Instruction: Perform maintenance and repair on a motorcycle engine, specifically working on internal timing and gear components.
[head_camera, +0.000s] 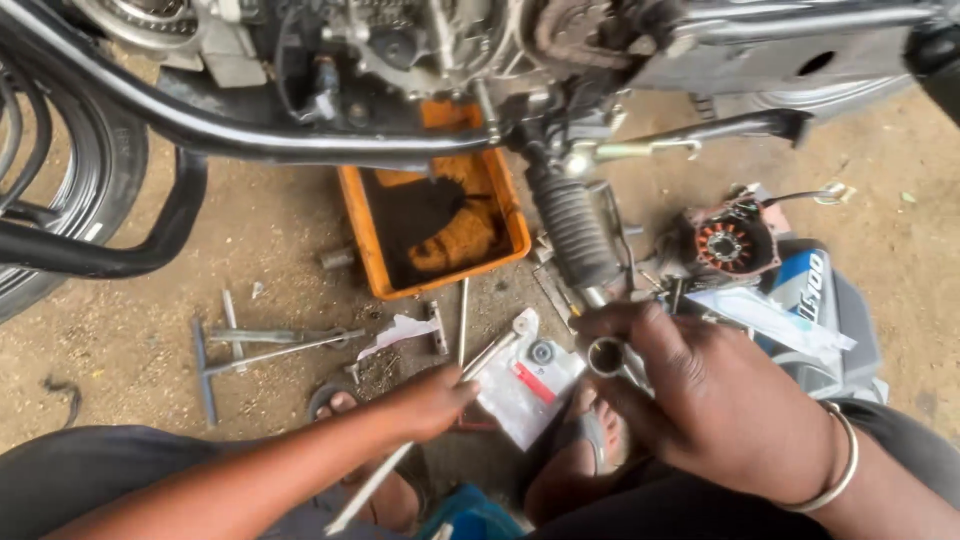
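My left hand (432, 402) grips a long thin metal rod (400, 455) that runs from my lap up toward a small clear plastic packet (527, 385) on the ground. My right hand (722, 395) is closed around a short metal ring-shaped part (604, 356), its open end facing up. A silver bangle (838, 462) sits on my right wrist. Both hands hover just above my sandalled feet (588, 440), below the motorcycle engine (420, 50).
An orange tray (512, 215) of dark oil lies under the engine. T-handle wrenches (255, 350) lie on the dirt at left. A stator coil (724, 245) and a blue-white panel (815, 290) rest at right. The footrest (575, 232) and tyre (95, 170) crowd in.
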